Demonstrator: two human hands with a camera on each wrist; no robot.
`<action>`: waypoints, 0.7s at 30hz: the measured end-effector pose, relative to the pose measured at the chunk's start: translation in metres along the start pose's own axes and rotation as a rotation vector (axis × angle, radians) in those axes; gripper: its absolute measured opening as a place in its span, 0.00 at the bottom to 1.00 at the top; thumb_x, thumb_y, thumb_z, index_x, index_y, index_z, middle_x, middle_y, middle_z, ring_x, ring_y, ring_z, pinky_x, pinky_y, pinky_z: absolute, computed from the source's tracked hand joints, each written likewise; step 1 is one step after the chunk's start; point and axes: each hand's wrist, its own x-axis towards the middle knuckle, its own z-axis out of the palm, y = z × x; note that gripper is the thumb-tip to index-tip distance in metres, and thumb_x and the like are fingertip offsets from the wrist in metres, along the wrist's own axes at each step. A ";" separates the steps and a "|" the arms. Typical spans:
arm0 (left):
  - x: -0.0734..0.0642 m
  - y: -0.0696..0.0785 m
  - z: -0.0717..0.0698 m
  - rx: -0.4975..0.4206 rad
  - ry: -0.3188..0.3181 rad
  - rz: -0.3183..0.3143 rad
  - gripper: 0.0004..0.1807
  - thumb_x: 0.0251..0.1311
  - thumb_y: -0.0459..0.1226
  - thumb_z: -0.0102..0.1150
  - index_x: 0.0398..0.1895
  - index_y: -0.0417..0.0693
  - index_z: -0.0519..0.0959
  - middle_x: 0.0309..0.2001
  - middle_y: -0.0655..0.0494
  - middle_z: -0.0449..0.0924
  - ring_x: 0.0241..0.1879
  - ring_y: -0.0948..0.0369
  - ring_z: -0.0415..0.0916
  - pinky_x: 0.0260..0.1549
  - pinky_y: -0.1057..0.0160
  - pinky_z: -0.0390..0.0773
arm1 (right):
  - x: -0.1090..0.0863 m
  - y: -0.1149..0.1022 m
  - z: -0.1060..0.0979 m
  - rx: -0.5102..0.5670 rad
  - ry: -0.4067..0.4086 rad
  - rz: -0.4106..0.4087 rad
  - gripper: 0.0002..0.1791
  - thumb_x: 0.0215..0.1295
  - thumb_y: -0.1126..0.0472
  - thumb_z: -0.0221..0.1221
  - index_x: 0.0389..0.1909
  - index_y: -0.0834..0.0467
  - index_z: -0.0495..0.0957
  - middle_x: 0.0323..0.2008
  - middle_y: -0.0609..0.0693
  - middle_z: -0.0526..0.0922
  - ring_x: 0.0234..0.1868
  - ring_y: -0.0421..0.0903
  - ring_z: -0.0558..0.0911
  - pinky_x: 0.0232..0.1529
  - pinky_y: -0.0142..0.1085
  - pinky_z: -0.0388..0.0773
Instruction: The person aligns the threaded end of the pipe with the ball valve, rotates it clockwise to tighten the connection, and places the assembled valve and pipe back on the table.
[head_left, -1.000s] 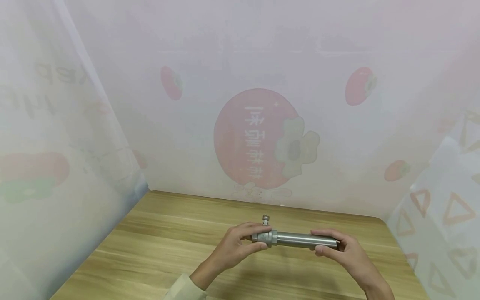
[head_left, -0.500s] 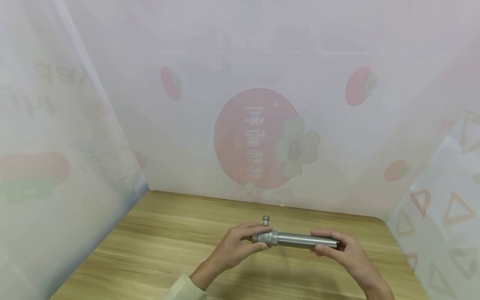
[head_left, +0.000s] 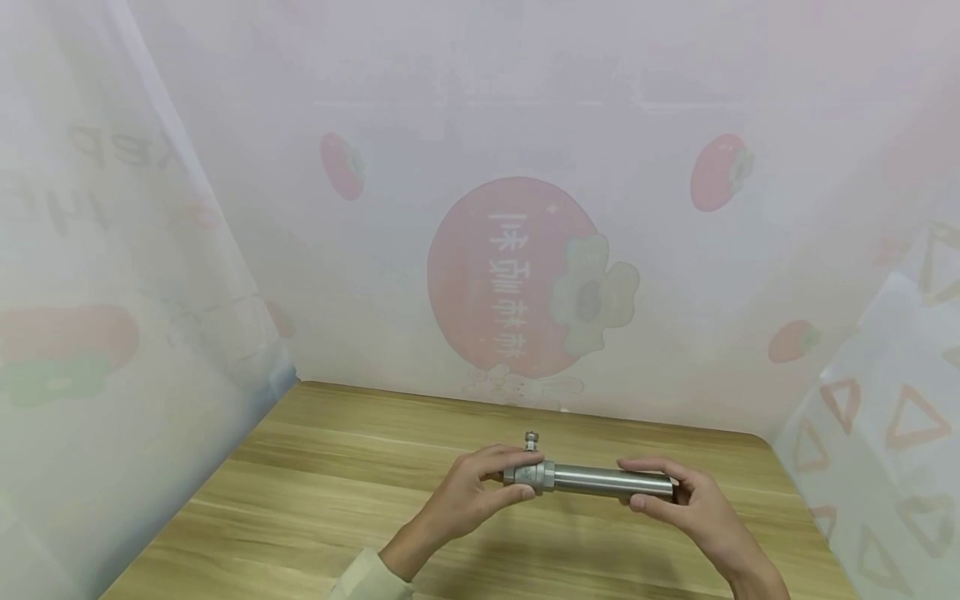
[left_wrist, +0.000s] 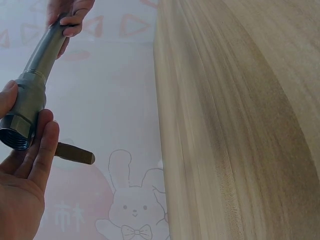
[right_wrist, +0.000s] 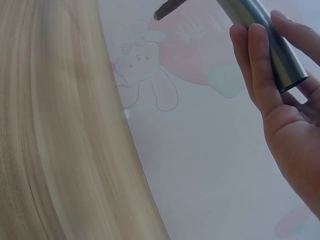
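Between my two hands a ball valve (head_left: 529, 475) with a steel pipe (head_left: 607, 481) joined to its right side is held level above the wooden table. My left hand (head_left: 472, 492) grips the valve body, thumb on the near side and fingers on the far side. The valve's handle (head_left: 532, 438) points away from me, past the left fingers. In the left wrist view the valve's threaded open end (left_wrist: 15, 137) faces the camera. My right hand (head_left: 693, 504) holds the pipe's far right end, thumb in front and fingers behind. The pipe's plain cut end (right_wrist: 294, 85) shows in the right wrist view.
The wood-grain table (head_left: 315, 467) lies under the hands. A pale printed sheet (head_left: 390, 267) rises along its back edge, and similar sheets stand at the left (head_left: 150, 350) and right (head_left: 892, 400).
The right hand's fingertips have shifted very slightly on the pipe. The left hand, the valve and the pipe stay almost where they were.
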 end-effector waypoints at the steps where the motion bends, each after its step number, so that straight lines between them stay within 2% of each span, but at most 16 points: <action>1: 0.000 0.000 0.000 0.001 0.001 0.000 0.25 0.71 0.40 0.72 0.69 0.48 0.84 0.64 0.48 0.86 0.53 0.65 0.84 0.51 0.63 0.89 | 0.000 0.000 0.000 0.004 -0.009 -0.010 0.24 0.75 0.72 0.65 0.70 0.67 0.78 0.59 0.47 0.89 0.50 0.44 0.91 0.53 0.38 0.91; 7: 0.000 0.000 0.000 0.006 -0.003 -0.003 0.25 0.71 0.39 0.72 0.69 0.45 0.84 0.64 0.48 0.86 0.53 0.65 0.84 0.51 0.63 0.89 | -0.001 0.001 -0.001 0.021 -0.038 -0.013 0.24 0.75 0.72 0.64 0.70 0.65 0.77 0.57 0.48 0.88 0.51 0.44 0.91 0.54 0.36 0.90; 14: 0.000 -0.002 0.001 0.007 0.004 0.020 0.24 0.72 0.38 0.72 0.69 0.45 0.84 0.63 0.46 0.87 0.52 0.64 0.84 0.50 0.63 0.89 | -0.001 0.000 -0.001 0.001 -0.015 0.019 0.23 0.76 0.70 0.65 0.69 0.65 0.78 0.56 0.49 0.89 0.51 0.44 0.91 0.54 0.36 0.90; 21: 0.000 -0.001 0.001 0.007 -0.005 0.005 0.25 0.72 0.39 0.72 0.69 0.45 0.83 0.64 0.47 0.86 0.53 0.64 0.84 0.51 0.63 0.89 | -0.001 -0.001 -0.002 -0.003 -0.008 0.035 0.24 0.76 0.70 0.64 0.70 0.68 0.76 0.54 0.51 0.90 0.51 0.45 0.91 0.53 0.37 0.90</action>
